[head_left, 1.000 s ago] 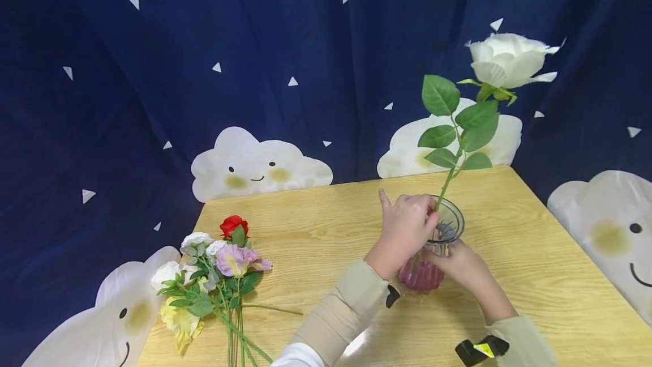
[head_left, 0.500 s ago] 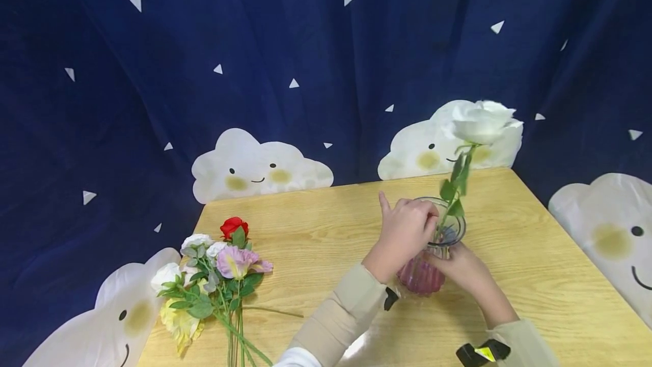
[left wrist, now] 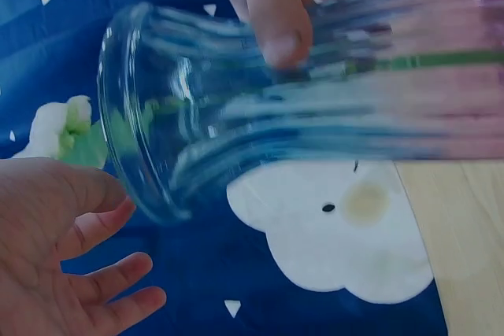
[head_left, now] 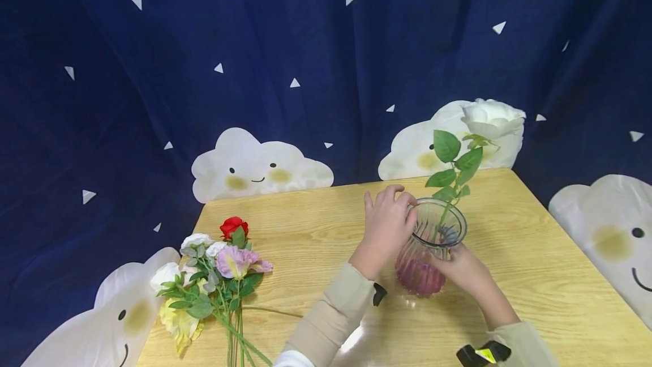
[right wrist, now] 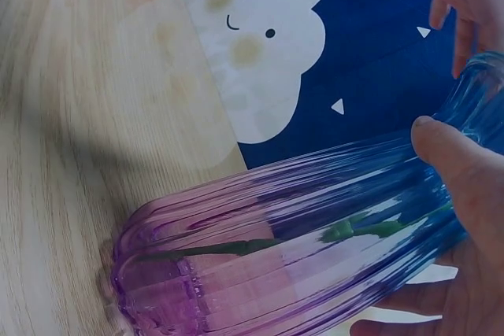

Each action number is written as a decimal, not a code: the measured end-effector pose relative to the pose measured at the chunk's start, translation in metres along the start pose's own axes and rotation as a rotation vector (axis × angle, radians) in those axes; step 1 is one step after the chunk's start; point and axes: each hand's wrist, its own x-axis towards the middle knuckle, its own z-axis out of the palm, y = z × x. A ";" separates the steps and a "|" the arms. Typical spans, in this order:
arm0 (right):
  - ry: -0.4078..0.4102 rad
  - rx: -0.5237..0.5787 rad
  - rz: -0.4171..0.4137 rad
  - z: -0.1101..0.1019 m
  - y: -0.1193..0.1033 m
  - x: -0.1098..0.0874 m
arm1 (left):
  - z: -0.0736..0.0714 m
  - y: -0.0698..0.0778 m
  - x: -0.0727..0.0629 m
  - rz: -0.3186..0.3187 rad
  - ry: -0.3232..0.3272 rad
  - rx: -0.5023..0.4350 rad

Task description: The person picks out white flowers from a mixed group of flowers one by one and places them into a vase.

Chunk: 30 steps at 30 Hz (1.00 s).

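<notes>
A ribbed glass vase (head_left: pixel 419 276), clear above and pink toward its base, stands on the table, tipped slightly. A single white rose (head_left: pixel 493 120) with green leaves leans out over its rim to the right. Its stem (right wrist: pixel 228 249) runs down inside the glass to near the bottom. My right hand (head_left: pixel 464 268) grips the vase's neck, thumb on the near side and fingers behind. Beside the rim on the left is my left hand (head_left: pixel 385 224), its fingers spread and holding nothing. In the left wrist view its thumb lies close to the rim; contact is unclear.
A bunch of loose artificial flowers lies at the table's left: a red rose (head_left: pixel 234 227), a lilac flower (head_left: pixel 236 261), a yellow flower (head_left: pixel 179 321) and several white ones. A dark blue curtain (head_left: pixel 285 33) with cloud faces hangs behind the wooden table (head_left: pixel 326 237).
The white rose has dropped lower into the vase and its stem turned. My left hand has let go of the stem and moved left. My right hand keeps its hold on the vase.
</notes>
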 end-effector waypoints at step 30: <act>0.005 -0.004 0.038 -0.001 -0.004 -0.002 | 0.002 -0.114 -0.066 -0.235 0.085 -0.019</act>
